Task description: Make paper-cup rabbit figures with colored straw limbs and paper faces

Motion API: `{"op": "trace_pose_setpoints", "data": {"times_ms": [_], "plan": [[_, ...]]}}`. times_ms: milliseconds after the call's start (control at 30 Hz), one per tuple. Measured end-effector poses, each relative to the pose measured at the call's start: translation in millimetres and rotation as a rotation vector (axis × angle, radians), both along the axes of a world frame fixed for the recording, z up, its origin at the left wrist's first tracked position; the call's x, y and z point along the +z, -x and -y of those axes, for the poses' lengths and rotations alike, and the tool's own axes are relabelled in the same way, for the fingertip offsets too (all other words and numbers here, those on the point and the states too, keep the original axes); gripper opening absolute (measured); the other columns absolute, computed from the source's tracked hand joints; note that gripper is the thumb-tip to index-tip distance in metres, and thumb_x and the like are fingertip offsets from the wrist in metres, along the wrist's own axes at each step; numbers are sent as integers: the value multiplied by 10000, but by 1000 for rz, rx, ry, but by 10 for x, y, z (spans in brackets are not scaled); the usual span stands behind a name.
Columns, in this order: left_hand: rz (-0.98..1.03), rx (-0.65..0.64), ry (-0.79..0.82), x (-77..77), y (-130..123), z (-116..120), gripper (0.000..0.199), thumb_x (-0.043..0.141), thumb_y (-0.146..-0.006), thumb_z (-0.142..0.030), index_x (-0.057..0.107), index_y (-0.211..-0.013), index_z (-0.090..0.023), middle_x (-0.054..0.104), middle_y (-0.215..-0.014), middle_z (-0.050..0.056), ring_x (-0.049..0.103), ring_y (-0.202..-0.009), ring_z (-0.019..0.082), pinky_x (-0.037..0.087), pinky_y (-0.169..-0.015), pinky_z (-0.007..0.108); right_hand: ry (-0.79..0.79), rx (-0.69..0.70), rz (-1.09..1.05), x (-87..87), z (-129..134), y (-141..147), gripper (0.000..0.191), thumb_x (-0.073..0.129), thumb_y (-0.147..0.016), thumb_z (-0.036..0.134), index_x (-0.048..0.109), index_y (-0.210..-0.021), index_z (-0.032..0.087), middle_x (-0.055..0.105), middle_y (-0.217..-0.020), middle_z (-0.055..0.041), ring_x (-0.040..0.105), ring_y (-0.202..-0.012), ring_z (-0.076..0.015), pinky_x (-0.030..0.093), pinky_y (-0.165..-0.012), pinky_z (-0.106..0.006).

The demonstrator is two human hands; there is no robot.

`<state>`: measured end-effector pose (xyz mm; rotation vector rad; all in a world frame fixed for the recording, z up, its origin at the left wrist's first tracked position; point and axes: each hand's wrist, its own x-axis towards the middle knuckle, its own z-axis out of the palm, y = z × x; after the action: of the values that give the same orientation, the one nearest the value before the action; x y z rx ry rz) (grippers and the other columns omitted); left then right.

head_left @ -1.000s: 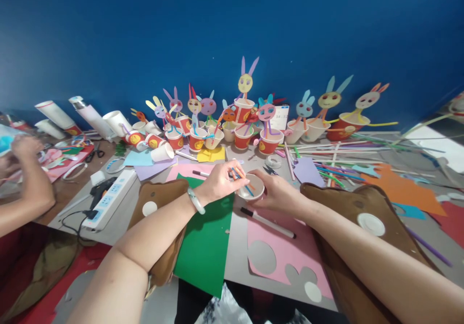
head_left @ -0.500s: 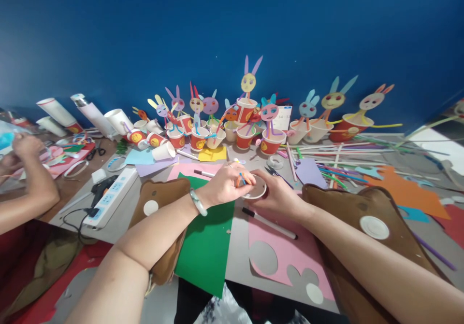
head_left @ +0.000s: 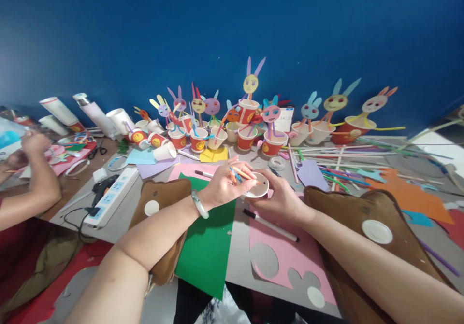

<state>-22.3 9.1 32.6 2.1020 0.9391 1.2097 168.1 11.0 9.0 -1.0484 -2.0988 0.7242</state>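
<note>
Near the middle of the table, my right hand [head_left: 284, 193] is wrapped round a paper cup [head_left: 261, 189], whose open top faces up toward me. My left hand [head_left: 232, 183], with a pale bangle at its wrist, pinches thin orange and blue strips [head_left: 236, 173] at the cup's left rim. An orange end reaches over the cup's opening. Below the hands lie a capped marker [head_left: 271, 226] and a pink sheet [head_left: 275, 278] with round holes cut in it. A green sheet [head_left: 203, 246] lies under my left forearm.
Red and white cups with paper rabbit figures [head_left: 250, 83] line the wall. Brown cushions [head_left: 355, 261] lie beneath both forearms. A power strip [head_left: 112, 198] is at left, near another person's arm [head_left: 36, 184]. Colored sticks [head_left: 340, 176] and an orange sheet [head_left: 409, 193] spread right.
My left hand has tilted, and the strips now show more clearly, with an orange end over the cup. The other person's hands at far left have shifted slightly.
</note>
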Motion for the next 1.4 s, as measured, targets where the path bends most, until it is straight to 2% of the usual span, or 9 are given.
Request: {"op": "trace_pose_setpoints", "data": {"times_ms": [267,667,933,1067,1233,1400], "plan": [[25,7,64,40,-15,42,87,669,-832,-199,670,-745,-204,750,-848,36,666,-1011,201,393,-1067,451,0,30,-19,2,43,15,560,722,-687,212,560,-1223,201,727,-1029,-70,684,-838,-233,520,-720,-313],[-45,-21,4,5,-18,53,57,640,-859,-218,646,-805,-205,742,-896,39,645,-1066,209,380,-1074,463,-35,26,-22,-19,67,31,528,690,-700,185,575,-1216,202,733,-978,-53,657,-755,-198,497,-676,-287],[-136,-30,-32,-42,-21,-3,151,589,-884,-271,607,-753,-200,704,-871,33,645,-1018,206,435,-997,400,14,28,-8,-91,52,33,558,688,-703,181,571,-1249,197,735,-1032,-71,679,-838,-227,502,-662,-285],[-167,-40,8,-48,-17,-13,159,582,-875,-254,583,-725,-202,671,-780,10,654,-924,190,396,-1054,426,42,24,-21,-80,58,44,569,689,-700,175,576,-1256,202,733,-1025,-60,669,-791,-204,490,-624,-268],[7,-14,149,-45,12,-49,122,609,-859,-262,602,-762,-188,688,-851,50,651,-1016,215,472,-975,390,128,38,-112,-54,20,38,559,703,-729,215,567,-1270,196,696,-799,-10,584,-580,-140,465,-546,-260],[187,0,262,-15,22,-74,129,637,-834,-272,605,-759,-172,691,-889,65,650,-1067,211,475,-992,367,213,89,-257,-52,-17,38,492,681,-767,226,587,-1248,181,644,-705,17,588,-591,-142,483,-604,-279]]}}
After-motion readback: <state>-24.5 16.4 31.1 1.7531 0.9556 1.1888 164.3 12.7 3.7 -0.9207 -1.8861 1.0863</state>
